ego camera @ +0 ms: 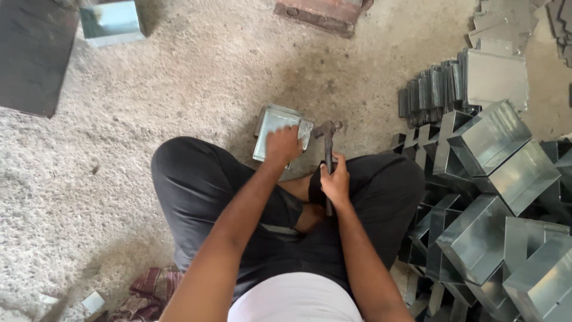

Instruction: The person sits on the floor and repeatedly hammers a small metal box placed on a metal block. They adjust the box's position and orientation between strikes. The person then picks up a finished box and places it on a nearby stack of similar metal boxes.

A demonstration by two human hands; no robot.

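Note:
I sit cross-legged on a rough concrete floor. My left hand (283,145) presses down on a small shiny sheet-metal box piece (271,121) lying on the floor in front of my knees. My right hand (335,179) grips the dark handle of a hammer (328,149), whose head rests at the right edge of the metal piece, beside my left fingers. The near part of the metal piece is hidden under my left hand.
A big heap of folded sheet-metal boxes (494,197) fills the right side, with stacked flat pieces (441,89) behind it. A lone metal box (111,22) and a dark slab (33,53) lie far left. A brick (322,13) sits ahead; a chequered cloth (152,289) lies near my left hip.

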